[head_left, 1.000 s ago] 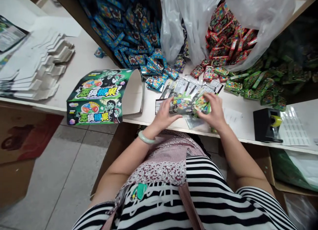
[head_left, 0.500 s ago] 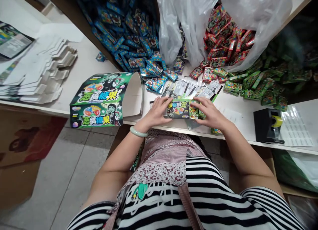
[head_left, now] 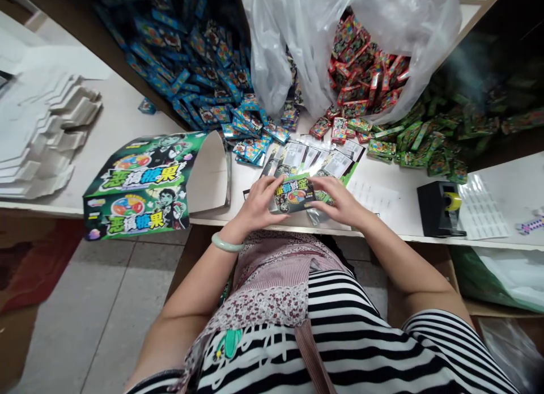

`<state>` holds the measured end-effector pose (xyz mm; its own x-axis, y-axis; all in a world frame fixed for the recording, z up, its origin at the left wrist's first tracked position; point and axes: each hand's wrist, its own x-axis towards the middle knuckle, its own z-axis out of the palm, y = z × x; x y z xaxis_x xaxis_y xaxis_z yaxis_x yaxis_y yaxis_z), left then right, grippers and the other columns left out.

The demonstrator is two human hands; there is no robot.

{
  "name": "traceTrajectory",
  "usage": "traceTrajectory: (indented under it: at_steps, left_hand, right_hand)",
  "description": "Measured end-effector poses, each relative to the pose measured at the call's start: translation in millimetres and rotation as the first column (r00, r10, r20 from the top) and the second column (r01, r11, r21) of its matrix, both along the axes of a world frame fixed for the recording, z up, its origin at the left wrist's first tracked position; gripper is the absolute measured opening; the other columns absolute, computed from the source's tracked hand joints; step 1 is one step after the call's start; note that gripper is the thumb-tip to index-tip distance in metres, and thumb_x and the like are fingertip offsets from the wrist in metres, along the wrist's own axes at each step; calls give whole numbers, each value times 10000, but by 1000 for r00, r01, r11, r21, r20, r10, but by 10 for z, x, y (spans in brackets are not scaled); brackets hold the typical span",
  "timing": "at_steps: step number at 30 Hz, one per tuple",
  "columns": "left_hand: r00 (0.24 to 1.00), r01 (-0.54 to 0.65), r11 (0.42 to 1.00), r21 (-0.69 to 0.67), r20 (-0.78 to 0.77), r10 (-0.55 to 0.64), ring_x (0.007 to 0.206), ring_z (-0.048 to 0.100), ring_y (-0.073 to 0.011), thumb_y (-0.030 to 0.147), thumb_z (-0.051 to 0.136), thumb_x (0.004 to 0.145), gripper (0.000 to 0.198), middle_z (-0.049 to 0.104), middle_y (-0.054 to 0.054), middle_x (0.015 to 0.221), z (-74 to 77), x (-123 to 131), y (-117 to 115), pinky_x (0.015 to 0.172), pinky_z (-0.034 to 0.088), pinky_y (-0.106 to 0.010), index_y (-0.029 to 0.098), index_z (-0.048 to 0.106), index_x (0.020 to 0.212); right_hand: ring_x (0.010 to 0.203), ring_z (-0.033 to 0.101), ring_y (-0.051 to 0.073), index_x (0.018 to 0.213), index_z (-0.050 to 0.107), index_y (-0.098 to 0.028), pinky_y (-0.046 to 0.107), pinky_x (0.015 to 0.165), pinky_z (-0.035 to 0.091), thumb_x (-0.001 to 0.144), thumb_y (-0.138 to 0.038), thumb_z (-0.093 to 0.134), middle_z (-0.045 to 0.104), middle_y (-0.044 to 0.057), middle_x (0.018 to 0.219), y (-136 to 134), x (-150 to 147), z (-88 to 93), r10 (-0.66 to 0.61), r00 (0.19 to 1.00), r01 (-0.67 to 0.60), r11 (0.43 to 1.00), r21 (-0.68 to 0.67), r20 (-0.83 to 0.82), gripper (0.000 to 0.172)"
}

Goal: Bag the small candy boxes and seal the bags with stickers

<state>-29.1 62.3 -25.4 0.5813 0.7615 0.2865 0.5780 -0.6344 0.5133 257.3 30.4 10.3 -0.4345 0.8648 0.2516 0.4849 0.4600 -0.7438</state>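
Observation:
A small dark box with a green edge and coloured lettering (head_left: pixel 294 194) is held between my two hands over the table's front edge. My left hand (head_left: pixel 262 204) wraps its left end, thumb below and fingers above. My right hand (head_left: pixel 338 200) grips the right end the same way. Part of a small green packet (head_left: pixel 322 195) shows between the box and my right fingers. Flat printed bags (head_left: pixel 297 154) lie fanned behind the hands. Left of them stands a large green display box (head_left: pixel 148 181), its side open.
Blue packets (head_left: pixel 204 71), red packets in a plastic bag (head_left: pixel 368 68) and green packets (head_left: pixel 425 142) are heaped behind. A tape dispenser (head_left: pixel 437 210) and sticker sheet (head_left: pixel 482 207) lie right. Folded white cartons (head_left: pixel 38 133) are stacked left.
The view has shifted right. My right hand has come closer to my left, and the green packets between box and right hand are now mostly covered. The box is tilted more.

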Motion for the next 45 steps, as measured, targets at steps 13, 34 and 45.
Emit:
traceTrajectory:
  at_steps: [13,34,45]
  left_hand:
    - [999,-40,998,38,-1,40,1297,496,-352,516,808,749,1025,452,-152,1388,40,-20,-81,1123,446,-542,256,277,1587]
    - [996,-85,996,-14,31,85,1309,488,-351,591,807,726,1023,456,-158,1380,-22,-112,-32,1135,437,-533,234,338,1561]
    - [999,-19,998,-58,42,21,1310,470,-359,563,829,703,1025,447,-154,1381,52,-100,-23,1148,408,-560,238,350,1549]
  right_hand:
    - [1087,640,327,1143,585,-121,491,1012,469,705,-340,786,687,183,1146,2035,684,-505,-750,620,782,563,-268,232,530]
    - [1459,356,409,1445,505,-232,650,1156,303,688,-396,826,457,170,1546,993,601,-617,-139,923,157,987,-22,358,838]
    - [1324,490,330,1381,568,-321,556,1126,410,779,-545,783,533,113,1409,351,431,302,252,950,-256,967,0,183,677]
